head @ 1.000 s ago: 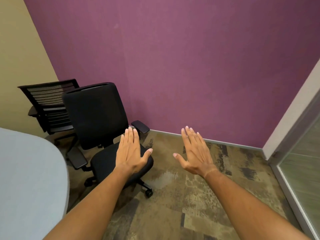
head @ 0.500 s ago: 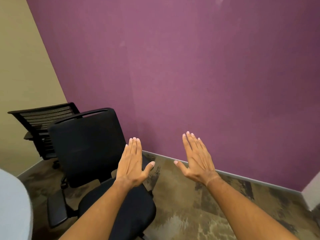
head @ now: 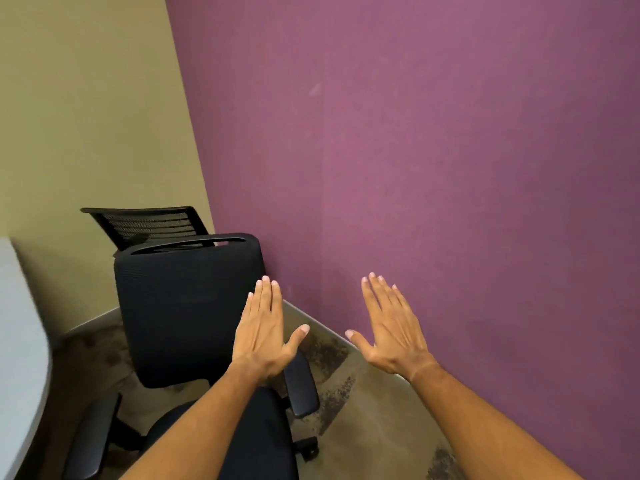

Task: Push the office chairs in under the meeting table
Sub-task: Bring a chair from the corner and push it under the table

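A black office chair with a padded backrest and armrests stands close in front of me, its seat turned toward me. Behind it in the corner stands a second black chair with a slatted mesh back, mostly hidden. The grey meeting table shows only as a curved edge at the far left. My left hand hovers flat, fingers straight, in front of the near chair's right side, holding nothing. My right hand is held out flat over the floor to the chair's right, touching nothing.
A purple wall fills the right and middle of the view and meets a tan wall in the corner behind the chairs. Patterned brown carpet runs between the near chair and the purple wall.
My view has swung left and moved closer, so the near chair now sits larger and more central. The table edge has come back into sight at left. Both hands stay flat and spread.
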The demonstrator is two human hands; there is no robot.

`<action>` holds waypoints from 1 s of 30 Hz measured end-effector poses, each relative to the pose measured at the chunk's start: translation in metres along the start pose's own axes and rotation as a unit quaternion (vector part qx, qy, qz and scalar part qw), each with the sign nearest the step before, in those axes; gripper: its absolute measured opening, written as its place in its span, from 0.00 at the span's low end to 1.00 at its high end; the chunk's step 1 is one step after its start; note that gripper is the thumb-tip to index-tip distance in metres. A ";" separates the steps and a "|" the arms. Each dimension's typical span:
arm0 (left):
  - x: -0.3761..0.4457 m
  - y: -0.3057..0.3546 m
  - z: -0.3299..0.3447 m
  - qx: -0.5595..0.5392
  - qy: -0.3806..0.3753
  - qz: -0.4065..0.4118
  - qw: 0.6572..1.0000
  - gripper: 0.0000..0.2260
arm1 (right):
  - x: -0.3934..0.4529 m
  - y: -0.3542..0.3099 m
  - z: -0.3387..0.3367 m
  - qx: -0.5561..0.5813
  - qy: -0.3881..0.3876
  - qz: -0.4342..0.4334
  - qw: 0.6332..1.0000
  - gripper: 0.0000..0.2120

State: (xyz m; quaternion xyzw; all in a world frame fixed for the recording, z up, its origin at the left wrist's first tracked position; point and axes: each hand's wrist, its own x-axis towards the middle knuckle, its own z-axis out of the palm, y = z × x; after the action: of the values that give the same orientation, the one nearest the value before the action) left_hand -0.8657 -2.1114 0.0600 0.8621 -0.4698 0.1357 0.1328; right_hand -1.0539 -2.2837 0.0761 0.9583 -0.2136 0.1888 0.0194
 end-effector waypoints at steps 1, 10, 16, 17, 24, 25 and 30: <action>0.010 -0.003 0.004 0.005 -0.004 -0.013 1.000 0.45 | 0.013 0.005 0.006 0.003 -0.002 -0.012 1.000 0.45; 0.116 -0.048 0.070 0.019 -0.010 -0.094 0.995 0.45 | 0.146 0.048 0.083 0.024 -0.029 -0.081 0.996 0.44; 0.181 -0.097 0.100 0.021 -0.014 -0.158 0.987 0.45 | 0.256 0.055 0.127 0.036 -0.048 -0.126 0.990 0.45; 0.191 -0.107 0.103 0.020 -0.015 -0.167 0.986 0.46 | 0.273 0.053 0.133 0.041 -0.051 -0.133 0.989 0.45; 0.229 -0.157 0.117 0.026 -0.015 -0.228 0.973 0.45 | 0.367 0.021 0.179 0.080 -0.080 -0.212 0.971 0.45; 0.231 -0.164 0.120 0.029 -0.015 -0.240 0.970 0.45 | 0.381 0.013 0.185 0.087 -0.080 -0.227 0.967 0.45; 0.234 -0.192 0.134 0.050 -0.008 -0.315 0.948 0.45 | 0.446 -0.028 0.217 0.122 -0.083 -0.320 0.936 0.45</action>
State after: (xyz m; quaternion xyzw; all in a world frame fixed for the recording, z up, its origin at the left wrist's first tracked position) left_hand -0.5662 -2.2396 0.0005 0.9728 -0.1680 0.1031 0.1215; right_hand -0.5918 -2.4632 0.0407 0.9831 0.1286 0.1175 -0.0560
